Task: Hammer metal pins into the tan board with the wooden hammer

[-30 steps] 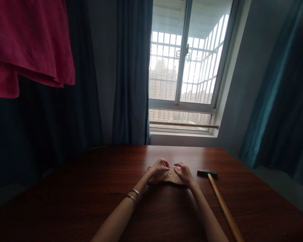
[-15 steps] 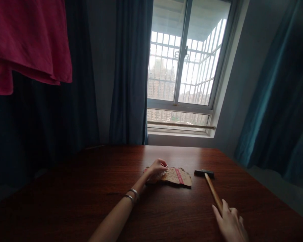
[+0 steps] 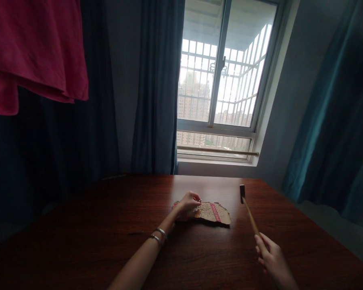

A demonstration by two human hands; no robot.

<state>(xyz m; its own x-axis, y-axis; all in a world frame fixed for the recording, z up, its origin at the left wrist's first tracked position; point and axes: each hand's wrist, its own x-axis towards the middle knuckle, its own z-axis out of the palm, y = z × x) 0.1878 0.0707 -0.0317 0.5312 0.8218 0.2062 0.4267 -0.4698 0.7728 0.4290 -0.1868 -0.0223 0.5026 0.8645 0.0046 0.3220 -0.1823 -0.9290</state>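
Note:
My left hand (image 3: pixel 188 201) is closed in a pinch over the left part of a flat brown board (image 3: pixel 222 212). That board looks like cardboard, dotted with many small holes, with a red printed band and a ragged edge. At the fingertips shows the small shiny end of a nail-like piece, mostly hidden by the fingers. To the right, my right hand (image 3: pixel 270 253) is wrapped round the wooden handle of a hammer (image 3: pixel 251 215). The hammer's dark head is raised and turned, pointing away from me, to the right of the board.
A thin dark nail-like piece (image 3: pixel 135 233) lies on the brown wooden table (image 3: pixel 93 245), left of my forearm. Behind the table are a barred window (image 3: pixel 211 128) and blue curtains (image 3: pixel 157 100). A pink cloth (image 3: pixel 39 56) hangs at upper left.
My right hand has closed round the hammer handle and lifted it, turning the head from lying crosswise to lengthwise. My left hand and the board have hardly moved.

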